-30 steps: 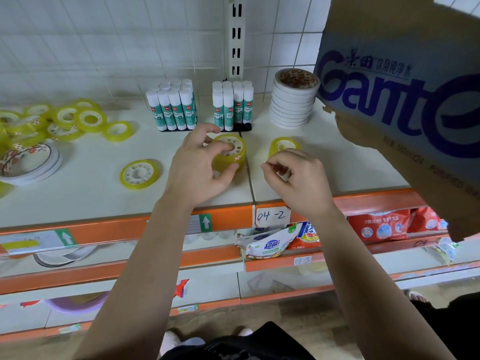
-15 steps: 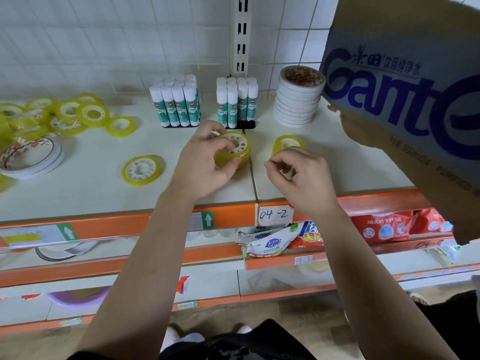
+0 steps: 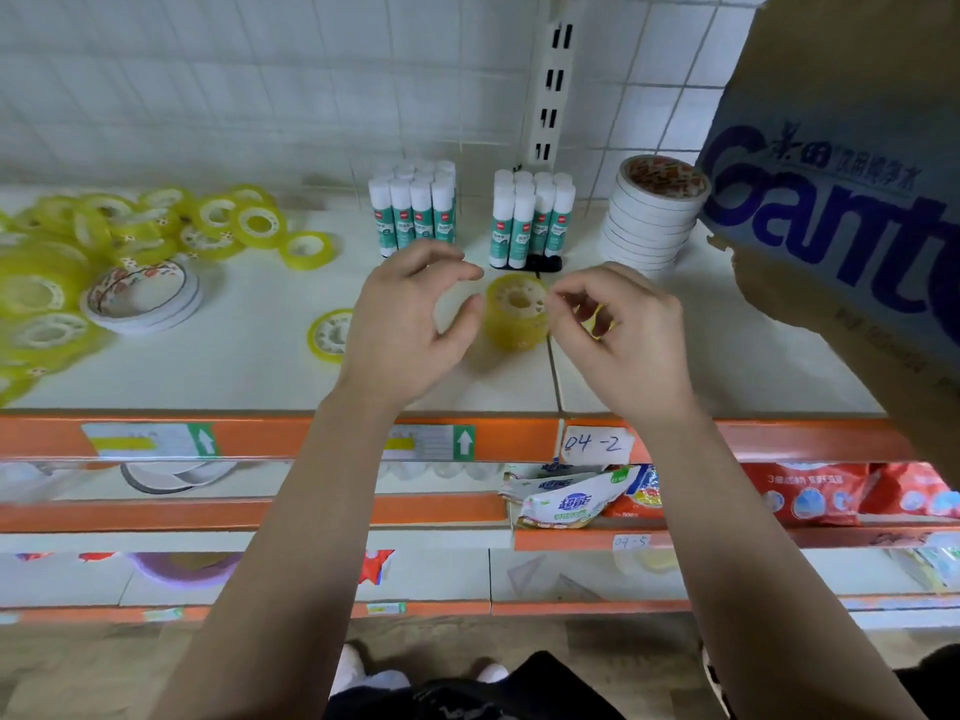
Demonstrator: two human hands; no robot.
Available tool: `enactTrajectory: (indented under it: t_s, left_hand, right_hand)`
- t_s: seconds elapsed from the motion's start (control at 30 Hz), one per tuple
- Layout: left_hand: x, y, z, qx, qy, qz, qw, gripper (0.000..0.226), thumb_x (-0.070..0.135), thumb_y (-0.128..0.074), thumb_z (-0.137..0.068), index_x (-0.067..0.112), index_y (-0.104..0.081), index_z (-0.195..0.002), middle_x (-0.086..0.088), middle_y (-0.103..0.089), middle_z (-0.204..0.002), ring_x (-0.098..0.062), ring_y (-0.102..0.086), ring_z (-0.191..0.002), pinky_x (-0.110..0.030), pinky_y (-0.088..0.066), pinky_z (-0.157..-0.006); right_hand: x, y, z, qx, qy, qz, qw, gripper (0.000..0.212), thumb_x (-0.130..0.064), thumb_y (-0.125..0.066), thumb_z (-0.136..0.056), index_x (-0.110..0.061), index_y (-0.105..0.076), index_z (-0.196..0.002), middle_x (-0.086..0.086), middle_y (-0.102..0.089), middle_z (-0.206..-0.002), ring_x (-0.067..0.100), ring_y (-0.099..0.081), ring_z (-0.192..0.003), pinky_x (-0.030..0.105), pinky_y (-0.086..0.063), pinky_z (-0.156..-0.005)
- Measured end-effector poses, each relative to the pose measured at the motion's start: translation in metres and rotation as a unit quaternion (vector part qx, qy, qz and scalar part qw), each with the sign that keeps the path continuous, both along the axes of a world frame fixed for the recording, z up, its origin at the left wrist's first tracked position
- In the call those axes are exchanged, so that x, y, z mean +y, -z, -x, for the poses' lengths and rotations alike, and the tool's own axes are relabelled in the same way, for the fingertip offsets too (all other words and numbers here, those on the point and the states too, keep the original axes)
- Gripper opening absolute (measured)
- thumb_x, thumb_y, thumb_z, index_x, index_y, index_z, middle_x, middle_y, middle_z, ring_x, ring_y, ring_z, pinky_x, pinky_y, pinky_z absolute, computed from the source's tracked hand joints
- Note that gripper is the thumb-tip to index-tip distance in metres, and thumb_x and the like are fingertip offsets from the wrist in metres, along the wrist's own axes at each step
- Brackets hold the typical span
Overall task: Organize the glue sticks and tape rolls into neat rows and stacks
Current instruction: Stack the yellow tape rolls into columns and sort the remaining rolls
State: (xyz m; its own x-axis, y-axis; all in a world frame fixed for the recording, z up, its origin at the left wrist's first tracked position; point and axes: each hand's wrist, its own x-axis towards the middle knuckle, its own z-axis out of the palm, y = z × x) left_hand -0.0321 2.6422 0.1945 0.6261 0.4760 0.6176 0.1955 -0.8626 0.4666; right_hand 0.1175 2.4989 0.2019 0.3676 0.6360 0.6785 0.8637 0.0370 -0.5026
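Observation:
A short stack of yellow tape rolls (image 3: 517,317) stands on the white shelf (image 3: 249,366) in front of two upright blocks of glue sticks (image 3: 415,210) (image 3: 530,215). My left hand (image 3: 410,324) hovers just left of the stack, thumb and fingers spread and touching nothing. My right hand (image 3: 618,335) is just right of the stack, with its fingers curled over a single yellow roll (image 3: 597,324) that is mostly hidden. Another yellow roll (image 3: 327,332) lies flat to the left.
A loose heap of yellow rolls (image 3: 130,226) and flat white tape rolls (image 3: 143,298) fill the shelf's left end. A tall stack of white tape (image 3: 652,215) stands at the back right. A cardboard box (image 3: 841,200) overhangs the right side. Lower shelves hold packets.
My left hand has let go of the yellow stack and drawn off to its left. My right hand has moved forward over the single yellow roll.

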Motion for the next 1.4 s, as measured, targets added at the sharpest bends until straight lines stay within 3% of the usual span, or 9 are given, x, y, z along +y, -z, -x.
enactTrajectory:
  t_s: [0.07, 0.17, 0.27, 0.5, 0.7, 0.87, 1.0, 1.17, 1.4]
  left_hand:
    - [0.011, -0.004, 0.019, -0.013, -0.031, -0.014, 0.999, 0.024, 0.023, -0.063, -0.086, 0.009, -0.073, -0.102, -0.007, -0.066, -0.108, -0.021, -0.063, -0.099, -0.029, -0.048, -0.089]
    - [0.028, -0.006, 0.054, -0.005, -0.082, -0.030, 0.996, 0.026, 0.025, -0.060, -0.086, 0.010, -0.073, -0.102, -0.008, -0.066, -0.108, -0.027, -0.065, -0.098, -0.042, -0.052, -0.084]
    - [0.048, -0.004, 0.092, 0.005, -0.118, -0.038, 0.992, 0.026, 0.024, -0.060, -0.086, 0.010, -0.073, -0.103, -0.009, -0.066, -0.108, -0.030, -0.065, -0.098, -0.048, -0.052, -0.080]
    - [0.102, 0.001, 0.187, 0.042, -0.171, -0.040, 0.984, 0.027, 0.024, -0.059, -0.085, 0.012, -0.072, -0.105, -0.006, -0.067, -0.109, -0.032, -0.065, -0.096, -0.050, -0.051, -0.081]
    - [0.154, 0.004, 0.267, 0.051, -0.186, -0.027, 0.981, 0.030, 0.027, -0.056, -0.087, 0.012, -0.071, -0.108, -0.007, -0.065, -0.106, -0.034, -0.064, -0.095, -0.051, -0.051, -0.078]
    - [0.190, 0.015, 0.315, 0.033, -0.182, -0.026, 0.982, 0.025, 0.021, -0.059, -0.088, 0.011, -0.072, -0.107, -0.008, -0.065, -0.106, -0.031, -0.064, -0.096, -0.050, -0.052, -0.080]
    - [0.208, 0.016, 0.328, 0.029, -0.148, -0.016, 0.988, 0.026, 0.023, -0.058, -0.089, 0.013, -0.072, -0.108, -0.004, -0.066, -0.107, -0.028, -0.065, -0.097, -0.050, -0.051, -0.081]
    - [0.217, 0.019, 0.330, 0.028, -0.128, -0.012, 0.991, 0.026, 0.024, -0.058, -0.090, 0.015, -0.073, -0.109, -0.004, -0.066, -0.110, -0.027, -0.064, -0.101, -0.051, -0.050, -0.083]
    - [0.219, 0.018, 0.322, 0.009, -0.105, -0.031, 0.994, 0.020, 0.019, -0.061, -0.089, 0.012, -0.073, -0.104, -0.003, -0.067, -0.106, -0.026, -0.063, -0.097, -0.050, -0.049, -0.084]
  right_hand:
    - [0.018, -0.004, 0.013, -0.006, -0.017, -0.008, 1.000, 0.009, -0.013, -0.065, -0.087, -0.009, -0.072, -0.083, 0.001, -0.064, -0.077, 0.011, -0.055, -0.066, 0.018, -0.044, -0.064]
    - [0.048, -0.006, 0.039, -0.007, -0.045, -0.010, 0.999, 0.006, -0.011, -0.067, -0.086, -0.008, -0.071, -0.082, 0.000, -0.064, -0.078, 0.010, -0.053, -0.067, 0.015, -0.042, -0.067]
    - [0.079, -0.005, 0.069, -0.003, -0.073, -0.015, 0.997, 0.005, -0.011, -0.067, -0.086, -0.010, -0.071, -0.083, 0.000, -0.064, -0.078, 0.012, -0.056, -0.068, 0.019, -0.045, -0.066]
    - [0.154, 0.003, 0.151, 0.012, -0.124, 0.020, 0.992, 0.005, -0.013, -0.067, -0.084, -0.013, -0.071, -0.085, 0.000, -0.064, -0.082, 0.014, -0.058, -0.072, 0.030, -0.050, -0.066]
    - [0.209, 0.012, 0.220, 0.028, -0.137, 0.040, 0.989, 0.014, -0.024, -0.062, -0.085, -0.014, -0.071, -0.086, -0.005, -0.061, -0.084, 0.004, -0.052, -0.076, 0.021, -0.045, -0.072]
    - [0.245, 0.017, 0.263, 0.033, -0.128, 0.060, 0.989, 0.016, -0.026, -0.060, -0.084, -0.014, -0.071, -0.084, -0.006, -0.060, -0.085, 0.011, -0.059, -0.081, 0.018, -0.044, -0.076]
    - [0.261, 0.027, 0.274, -0.009, -0.062, 0.085, 0.994, 0.014, -0.023, -0.061, -0.082, -0.014, -0.072, -0.083, 0.001, -0.066, -0.085, 0.025, -0.060, -0.085, 0.024, -0.043, -0.079]
    - [0.267, 0.040, 0.271, -0.044, 0.011, 0.185, 0.982, 0.023, -0.032, -0.062, -0.078, -0.016, -0.076, -0.087, 0.002, -0.071, -0.086, 0.034, -0.060, -0.092, 0.046, -0.051, -0.082]
    - [0.265, 0.038, 0.268, -0.055, -0.001, 0.200, 0.978, 0.015, -0.019, -0.071, -0.083, -0.012, -0.076, -0.094, 0.006, -0.071, -0.089, 0.035, -0.059, -0.095, 0.048, -0.051, -0.082]
